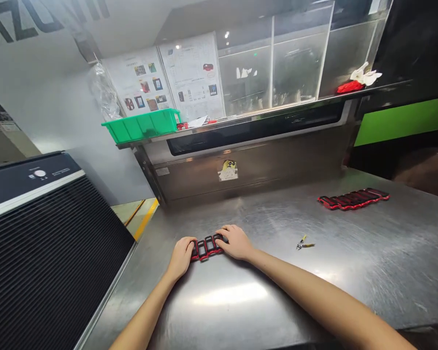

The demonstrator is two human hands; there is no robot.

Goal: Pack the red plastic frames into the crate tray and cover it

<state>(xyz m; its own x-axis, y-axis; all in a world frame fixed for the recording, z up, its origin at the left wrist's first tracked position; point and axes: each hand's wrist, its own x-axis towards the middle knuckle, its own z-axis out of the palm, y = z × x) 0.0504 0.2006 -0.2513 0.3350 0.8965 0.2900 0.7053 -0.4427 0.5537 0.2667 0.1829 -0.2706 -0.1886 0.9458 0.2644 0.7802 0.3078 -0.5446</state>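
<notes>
A short row of black and red rectangular frames (202, 249) lies on the steel table (233, 311) in front of me. My left hand (181, 255) is closed on the left end of the row, thumb on the near side. At the right end, my right hand (236, 243) has its fingers curled over the last frame. Both palms hide the outer frames in part. Off to the right, apart from both hands, lie small cutting pliers (305, 243) with yellowish handles.
A longer row of similar red and black frames (354, 199) lies at the table's back right. Above the back edge runs a shelf with a green bin (144, 125) and a red and white cloth bundle (359, 80). A black ribbed machine (54, 257) borders the left side.
</notes>
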